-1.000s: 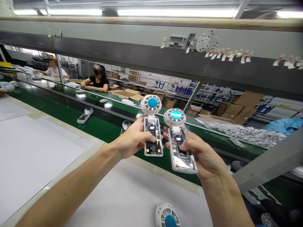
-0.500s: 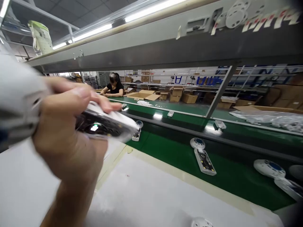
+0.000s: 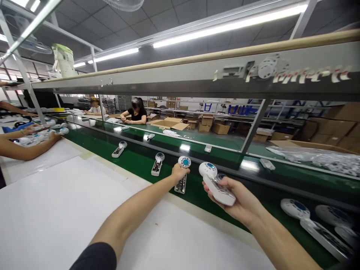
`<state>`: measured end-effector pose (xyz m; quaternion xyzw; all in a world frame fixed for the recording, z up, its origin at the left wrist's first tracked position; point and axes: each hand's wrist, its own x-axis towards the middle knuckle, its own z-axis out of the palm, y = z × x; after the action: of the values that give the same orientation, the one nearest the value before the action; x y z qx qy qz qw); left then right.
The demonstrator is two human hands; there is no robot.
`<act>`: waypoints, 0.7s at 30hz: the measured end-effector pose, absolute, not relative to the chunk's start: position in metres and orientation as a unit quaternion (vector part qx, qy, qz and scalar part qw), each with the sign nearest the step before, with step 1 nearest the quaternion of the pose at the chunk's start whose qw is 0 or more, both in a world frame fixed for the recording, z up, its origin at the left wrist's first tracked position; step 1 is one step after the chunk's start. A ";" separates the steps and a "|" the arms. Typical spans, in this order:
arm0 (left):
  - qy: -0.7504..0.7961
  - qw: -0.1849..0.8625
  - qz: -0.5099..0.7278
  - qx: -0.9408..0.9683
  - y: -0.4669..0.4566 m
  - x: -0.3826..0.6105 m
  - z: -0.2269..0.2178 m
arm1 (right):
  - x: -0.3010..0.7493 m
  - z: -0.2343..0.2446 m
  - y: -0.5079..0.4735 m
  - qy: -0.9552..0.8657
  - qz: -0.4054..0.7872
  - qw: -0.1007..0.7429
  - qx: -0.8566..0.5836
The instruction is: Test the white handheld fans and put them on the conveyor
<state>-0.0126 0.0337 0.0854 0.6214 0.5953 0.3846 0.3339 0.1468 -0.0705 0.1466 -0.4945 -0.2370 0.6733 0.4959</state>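
Observation:
My left hand (image 3: 178, 173) reaches out over the green conveyor belt (image 3: 132, 159) and closes on a small clear-bodied handheld fan (image 3: 182, 174) with a white round head and blue centre, low over or on the belt. My right hand (image 3: 234, 200) holds a second fan (image 3: 216, 183) of the same kind above the belt's near edge, head pointing left, fingers wrapped under its handle. Two more fans (image 3: 156, 163) (image 3: 119, 149) lie on the belt further left.
A white worktable (image 3: 56, 202) lies in front of me. More fans (image 3: 312, 221) rest on the belt at the right. A co-worker's arms (image 3: 25, 148) work at the left. Other people sit across the line (image 3: 136, 111). A grey overhead rail (image 3: 197, 77) spans the belt.
My head has turned back to the belt. Both hands moved forward from close to my face; the left one has gone down to the belt with its fan.

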 end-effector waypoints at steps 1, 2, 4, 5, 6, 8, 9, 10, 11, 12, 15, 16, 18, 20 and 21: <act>0.607 0.318 0.368 0.628 0.039 -0.016 0.076 | 0.143 0.142 -0.069 -0.240 0.669 0.499 -0.497; 0.618 0.302 0.352 0.635 0.044 -0.020 0.068 | 0.141 0.138 -0.069 -0.246 0.663 0.503 -0.498; 0.630 0.266 0.327 0.653 0.053 -0.032 0.055 | 0.138 0.134 -0.070 -0.269 0.653 0.507 -0.494; 0.630 0.247 0.319 0.664 0.058 -0.040 0.051 | 0.137 0.134 -0.071 -0.287 0.650 0.508 -0.488; 0.626 0.227 0.315 0.676 0.064 -0.051 0.049 | 0.135 0.134 -0.071 -0.307 0.645 0.507 -0.482; 0.619 0.182 0.322 0.693 0.076 -0.084 0.054 | 0.131 0.136 -0.069 -0.350 0.632 0.494 -0.483; 0.620 0.157 0.332 0.694 0.082 -0.105 0.059 | 0.127 0.137 -0.068 -0.368 0.622 0.485 -0.492; 0.630 0.131 0.343 0.685 0.089 -0.130 0.065 | 0.124 0.137 -0.066 -0.384 0.611 0.476 -0.502; 0.650 0.103 0.355 0.664 0.094 -0.158 0.071 | 0.121 0.137 -0.063 -0.396 0.602 0.468 -0.511; 0.676 0.079 0.366 0.635 0.100 -0.186 0.077 | 0.117 0.136 -0.060 -0.406 0.598 0.462 -0.514; 0.743 0.043 0.389 0.543 0.115 -0.267 0.085 | 0.109 0.132 -0.049 -0.413 0.606 0.456 -0.503; 0.761 0.047 0.391 0.516 0.120 -0.288 0.084 | 0.106 0.130 -0.045 -0.414 0.611 0.456 -0.497; 0.771 0.072 0.383 0.505 0.130 -0.320 0.080 | 0.103 0.125 -0.036 -0.414 0.613 0.464 -0.487; 0.756 0.117 0.350 0.540 0.139 -0.338 0.076 | 0.101 0.120 -0.027 -0.415 0.611 0.475 -0.478; 0.739 0.145 0.327 0.571 0.143 -0.344 0.075 | 0.101 0.118 -0.024 -0.414 0.610 0.479 -0.476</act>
<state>-0.3440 0.1429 0.0749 0.5714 0.7389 0.3266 0.1447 0.1009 -0.0238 0.1182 -0.4757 -0.4143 0.6103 0.4792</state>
